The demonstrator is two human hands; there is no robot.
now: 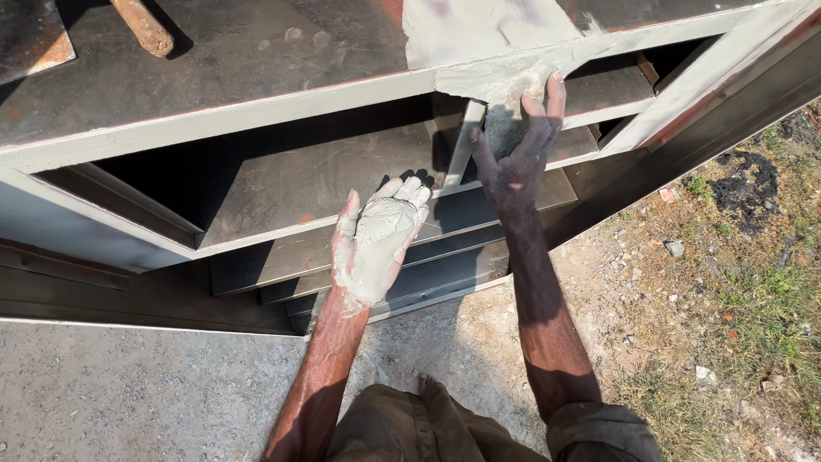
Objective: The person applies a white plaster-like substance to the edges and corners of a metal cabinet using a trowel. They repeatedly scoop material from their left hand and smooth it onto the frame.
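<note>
We note a grey metal cabinet (282,184) lying on its back on gritty ground, its shelves seen from above. The left hand (376,239) is held palm up over the lower shelf edge, fingers spread flat, and carries a mound of pale grey putty (380,235) in the palm; it grips nothing else. The right hand (517,162) is raised with fingers extended and open, fingertips pressed against the front rail of the cabinet where a rough patch of the same grey filler (496,81) covers the rail and runs onto the top panel above it. That hand lies in shadow and is smeared dark.

A brown wooden handle (141,26) rests on the cabinet's upper panel at far left, well apart from both hands. We record no labels, packages or signs on the cabinet; reddish streaks show along some edges. To the right, bare soil with sparse grass (753,291) and one small red scrap (669,195) beside the cabinet's corner
</note>
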